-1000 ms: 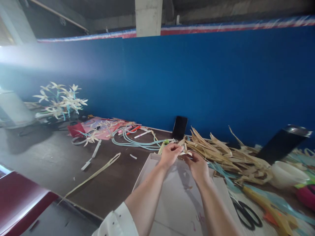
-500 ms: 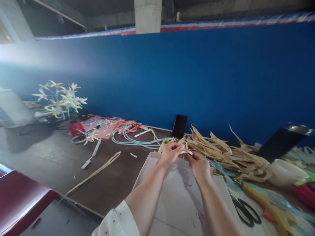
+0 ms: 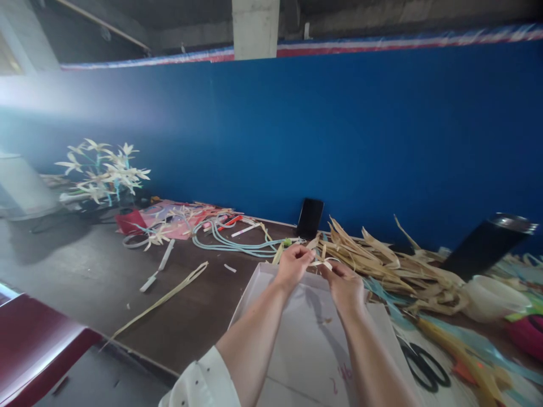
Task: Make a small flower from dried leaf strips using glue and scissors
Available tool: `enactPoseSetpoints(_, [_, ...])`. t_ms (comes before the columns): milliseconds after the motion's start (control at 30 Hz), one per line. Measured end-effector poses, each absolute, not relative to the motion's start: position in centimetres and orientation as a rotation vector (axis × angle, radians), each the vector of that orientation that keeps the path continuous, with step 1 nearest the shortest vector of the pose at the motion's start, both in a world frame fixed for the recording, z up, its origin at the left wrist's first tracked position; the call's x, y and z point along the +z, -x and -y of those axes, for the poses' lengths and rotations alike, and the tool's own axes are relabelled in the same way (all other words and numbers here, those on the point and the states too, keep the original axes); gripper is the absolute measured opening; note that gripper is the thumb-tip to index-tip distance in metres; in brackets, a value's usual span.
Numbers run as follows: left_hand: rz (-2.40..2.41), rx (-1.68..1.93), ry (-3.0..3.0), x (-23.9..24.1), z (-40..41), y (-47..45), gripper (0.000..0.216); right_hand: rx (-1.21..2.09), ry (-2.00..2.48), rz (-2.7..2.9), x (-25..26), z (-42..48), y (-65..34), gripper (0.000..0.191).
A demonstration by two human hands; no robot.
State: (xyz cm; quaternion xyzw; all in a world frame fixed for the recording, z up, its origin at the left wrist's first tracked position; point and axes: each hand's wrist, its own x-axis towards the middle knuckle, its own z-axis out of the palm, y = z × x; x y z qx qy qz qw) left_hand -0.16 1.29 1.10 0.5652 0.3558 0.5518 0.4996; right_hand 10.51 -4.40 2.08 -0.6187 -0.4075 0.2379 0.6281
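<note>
I have a small flower (image 3: 324, 264) between my fingertips, above the far edge of the white box (image 3: 297, 350) on the desk (image 3: 199, 316). It is pale cream, close to white where the light catches it, with narrow, thin petals that look dry and papery, like the husks (image 3: 369, 257) heaped just beyond and to the right. My fingers cover much of it, so I cannot count the petals or see its middle clearly.

One slim, tan-tinged petal sticks up, its tip towards the blue wall (image 3: 382, 141); a whiter one lies crosswise, running from my left hand (image 3: 296, 264) to my right hand (image 3: 344, 282). The petals splay in different directions, so I cannot tell one long axis for the whole.

My hands are close together, fingers not meeting: the left thumb and forefinger pinch the flower's left side, the right ones grip its right.
</note>
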Motion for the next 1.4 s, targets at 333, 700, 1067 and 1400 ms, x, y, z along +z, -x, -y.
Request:
enactPoseSetpoints(333, [-0.883,1.355,-1.360,1.2,-1.1,0.0,0.020,0.511,1.438,0.941,1.8,4.4,-10.6,0.038])
enactPoseSetpoints(700, [-0.858,1.315,-1.330,1.3,-1.1,0.1,0.022,0.484,1.460,0.974,2.3,4.6,-10.5,0.041])
enactPoseSetpoints(1067, [-0.889,1.395,-1.354,0.0,-2.2,0.0,0.033,0.638,1.241,0.654,0.6,3.5,-11.6,0.036])
enactPoseSetpoints(1400, [-0.931,1.244,-1.265,1.0,-1.6,0.2,0.033,0.583,1.304,0.604,0.4,3.3,-12.5,0.043])
